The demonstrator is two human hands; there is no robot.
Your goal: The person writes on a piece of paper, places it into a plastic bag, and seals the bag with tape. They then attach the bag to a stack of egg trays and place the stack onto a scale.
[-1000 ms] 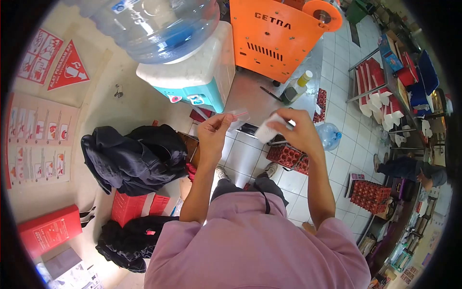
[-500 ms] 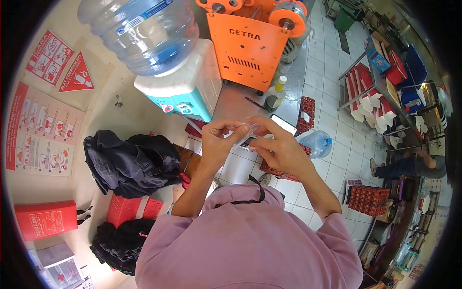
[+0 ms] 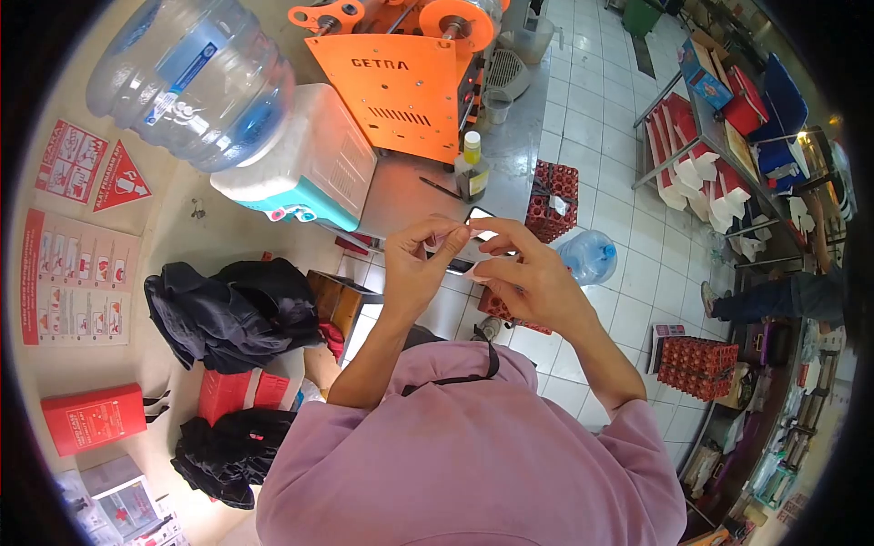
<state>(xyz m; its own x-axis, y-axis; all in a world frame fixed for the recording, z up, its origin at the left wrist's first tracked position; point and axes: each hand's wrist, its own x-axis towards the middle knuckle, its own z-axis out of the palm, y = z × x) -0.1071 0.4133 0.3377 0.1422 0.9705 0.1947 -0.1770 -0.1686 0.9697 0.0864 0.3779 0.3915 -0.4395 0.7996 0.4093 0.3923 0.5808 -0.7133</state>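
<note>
Whitish small item (image 3: 475,274) sits pinched in my right hand (image 3: 533,273), near the grey metal counter (image 3: 398,202); my left hand (image 3: 419,264) is closed, contents unclear. Two-handed fingertip work seems underway, calling for steadiness.

Near: shirt (image 3: 473,446) plain dusty pink, cord (image 3: 451,375) across it black. Whitish scrap (image 3: 475,273) at the right hand (image 3: 533,273). Far: machine (image 3: 387,96) bright orange, black lettering; water dispenser (image 3: 332,136) white, turquoise front; big bottle (image 3: 196,86) clear, blue-tinted, blue-and-white label; small bottle (image 3: 472,173) capped pale yellow; bin (image 3: 642,16) green. Left: triangular sign (image 3: 122,179) red with white markings; wall case (image 3: 94,419) red; jacket (image 3: 228,314) near-black. Right: floor tiles (image 3: 628,264) white, darker grid lines; stacked trays (image 3: 696,367) reddish brown, repeating dimples.
</note>
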